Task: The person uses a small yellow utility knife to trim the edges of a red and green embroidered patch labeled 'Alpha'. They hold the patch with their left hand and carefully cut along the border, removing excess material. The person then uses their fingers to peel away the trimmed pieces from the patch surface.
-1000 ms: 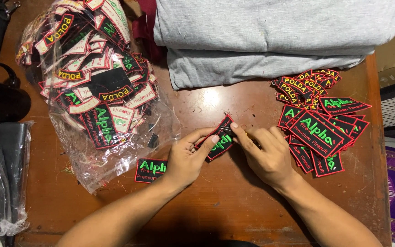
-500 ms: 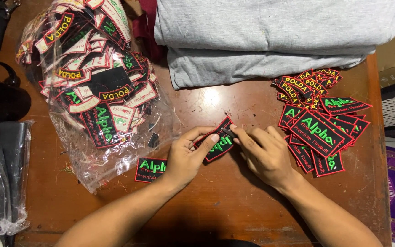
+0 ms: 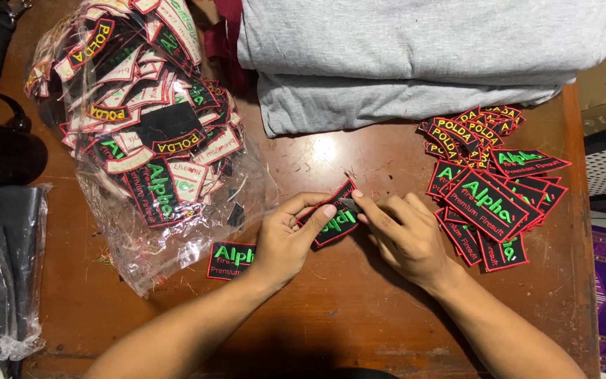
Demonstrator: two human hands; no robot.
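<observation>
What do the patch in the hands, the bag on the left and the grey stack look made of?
The patch: stiff black fabric, seemingly embroidered, with a raised red edge and green lettering. The bag: thin clear plastic film, glossy and wrinkled, showing its contents. The grey stack: soft matte knit cloth, likely cotton jersey, folded with rounded edges.

Two hands are working at the frame's centre: left hand (image 3: 285, 238) and right hand (image 3: 405, 235), sharing one black patch (image 3: 331, 217). One more single patch (image 3: 231, 260) is lying at lower centre-left. One clear bag of patches (image 3: 142, 133) is sitting upper left, one loose pile of patches (image 3: 489, 186) at right, too overlapped to count. Two folded grey cloths (image 3: 415, 56) are lying stacked at top.
</observation>
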